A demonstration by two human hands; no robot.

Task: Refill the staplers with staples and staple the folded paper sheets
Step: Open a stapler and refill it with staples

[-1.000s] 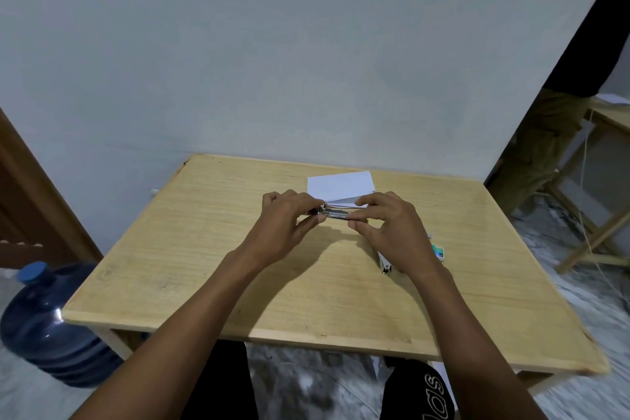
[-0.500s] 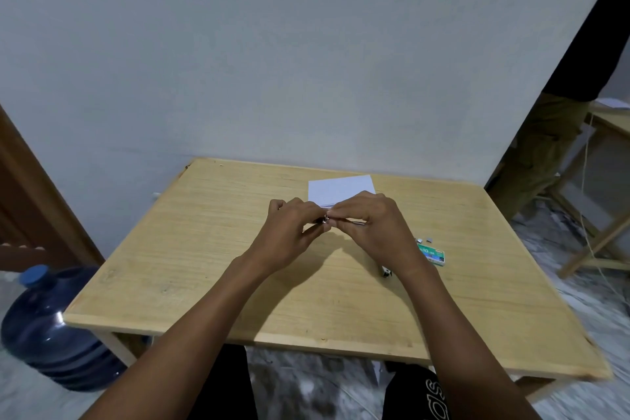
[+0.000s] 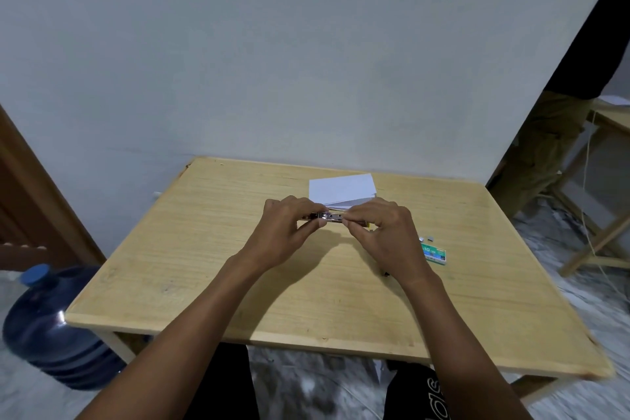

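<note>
My left hand and right hand draw apart, each pinching one end of the small silvery metal stapler — its middle now shows between them, folded white paper sheets just beyond — so the refill seems nearly seated.

Half a second back the two hands were pressed knuckle to knuckle and the stapler was all but swallowed between them. Now the left hand and the right hand have drawn a little apart, and a short run of the stapler's bright metal shows in the gap again, much as it did a second ago. The right wrist has swung in toward the left since then, so the green staple box it was half covering lies in plain sight on the worktop — with a few loose staple strips just beyond it
</note>
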